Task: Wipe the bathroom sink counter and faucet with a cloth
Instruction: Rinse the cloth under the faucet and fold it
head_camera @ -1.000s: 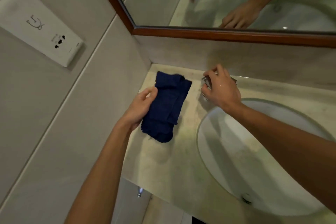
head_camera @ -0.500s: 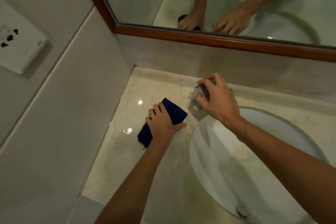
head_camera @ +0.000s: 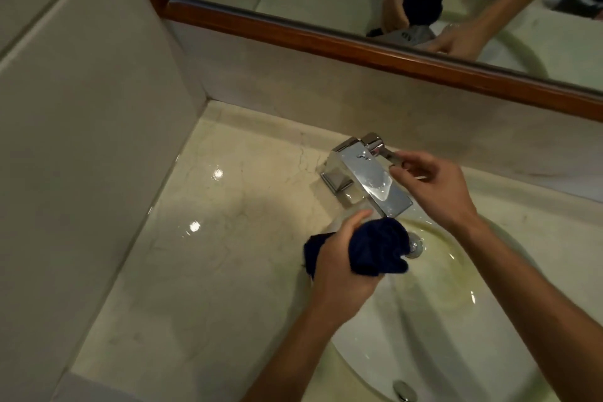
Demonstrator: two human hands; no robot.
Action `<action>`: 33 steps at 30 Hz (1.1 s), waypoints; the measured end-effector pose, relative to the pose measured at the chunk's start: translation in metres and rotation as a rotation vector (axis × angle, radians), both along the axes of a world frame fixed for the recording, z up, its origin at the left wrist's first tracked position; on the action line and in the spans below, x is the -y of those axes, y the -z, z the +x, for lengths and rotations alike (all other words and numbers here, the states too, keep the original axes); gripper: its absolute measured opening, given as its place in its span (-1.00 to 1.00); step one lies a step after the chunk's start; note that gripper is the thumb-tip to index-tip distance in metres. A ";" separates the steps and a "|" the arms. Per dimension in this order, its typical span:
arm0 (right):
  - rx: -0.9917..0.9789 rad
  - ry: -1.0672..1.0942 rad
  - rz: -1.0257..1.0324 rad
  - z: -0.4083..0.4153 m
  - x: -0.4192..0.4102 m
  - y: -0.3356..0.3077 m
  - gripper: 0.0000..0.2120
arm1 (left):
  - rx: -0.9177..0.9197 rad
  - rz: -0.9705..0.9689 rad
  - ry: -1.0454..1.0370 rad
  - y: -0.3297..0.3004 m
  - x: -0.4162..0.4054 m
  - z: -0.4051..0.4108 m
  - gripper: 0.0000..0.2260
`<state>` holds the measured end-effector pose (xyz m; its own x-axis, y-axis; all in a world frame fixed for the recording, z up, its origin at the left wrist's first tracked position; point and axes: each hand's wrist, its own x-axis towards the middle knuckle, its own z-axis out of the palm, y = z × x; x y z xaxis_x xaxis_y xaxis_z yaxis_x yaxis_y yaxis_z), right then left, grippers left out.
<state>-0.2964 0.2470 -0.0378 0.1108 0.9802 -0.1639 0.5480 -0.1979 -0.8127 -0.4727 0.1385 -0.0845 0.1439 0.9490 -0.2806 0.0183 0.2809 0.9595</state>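
Observation:
A dark blue cloth (head_camera: 378,246) is bunched in my left hand (head_camera: 342,266), held over the sink basin (head_camera: 456,320) just below the spout of the chrome faucet (head_camera: 368,176). My right hand (head_camera: 434,186) is at the right side of the faucet, its fingertips pinching the faucet's lever handle (head_camera: 390,155). The beige marble counter (head_camera: 208,238) spreads to the left, wet and shiny with light spots. Part of the cloth is hidden behind my left hand.
A tiled wall (head_camera: 81,140) closes the left side and meets the counter's corner. A wood-framed mirror (head_camera: 359,39) hangs above the backsplash and reflects both hands. The drain (head_camera: 416,245) sits beside the cloth; an overflow hole (head_camera: 403,390) is at the basin's near edge.
My left hand lifted the cloth off the counter and carried it right, under the spout. My right hand shifted from covering the faucet to its lever. The camera moved closer and right.

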 end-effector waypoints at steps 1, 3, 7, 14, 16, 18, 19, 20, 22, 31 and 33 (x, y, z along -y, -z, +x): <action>0.008 -0.004 0.019 0.000 0.000 0.002 -0.73 | 0.010 -0.003 0.000 0.008 0.001 0.009 -0.39; 0.001 0.011 0.035 0.000 -0.003 0.005 -0.74 | -0.043 -0.010 -0.012 0.017 0.000 0.022 -0.58; -0.021 0.021 0.059 0.003 -0.008 0.014 -0.78 | -0.080 -0.129 -0.031 0.035 -0.012 0.041 -0.66; -0.213 0.011 0.099 0.012 -0.014 0.030 -0.80 | -0.074 -0.222 -0.216 0.074 -0.031 0.066 -0.65; -0.264 -0.002 0.109 0.015 -0.018 0.037 -0.80 | -0.058 -0.222 -0.243 0.084 -0.033 0.067 -0.68; -0.310 -0.009 0.127 0.018 -0.023 0.042 -0.79 | -0.059 -0.206 -0.267 0.088 -0.033 0.067 -0.62; -0.322 -0.011 0.137 0.019 -0.025 0.045 -0.79 | -0.049 -0.193 -0.277 0.090 -0.033 0.068 -0.62; -0.327 -0.025 0.147 0.020 -0.026 0.047 -0.80 | -0.043 -0.182 -0.283 0.092 -0.032 0.069 -0.65; -0.340 -0.055 0.174 0.020 -0.027 0.051 -0.81 | -0.039 -0.179 -0.293 0.094 -0.028 0.069 -0.68; -0.176 0.226 -0.151 0.038 0.021 0.104 -0.54 | -0.114 -0.015 -0.243 0.098 -0.019 0.060 -0.67; -0.164 0.200 -0.560 0.040 0.056 0.124 -0.35 | -0.095 0.070 -0.227 0.093 -0.019 0.060 -0.67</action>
<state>-0.2563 0.1915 -0.1614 0.2130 0.7035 -0.6780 0.3330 -0.7046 -0.6266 -0.4122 0.1574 -0.1776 -0.0987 0.9716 -0.2148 0.0538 0.2208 0.9738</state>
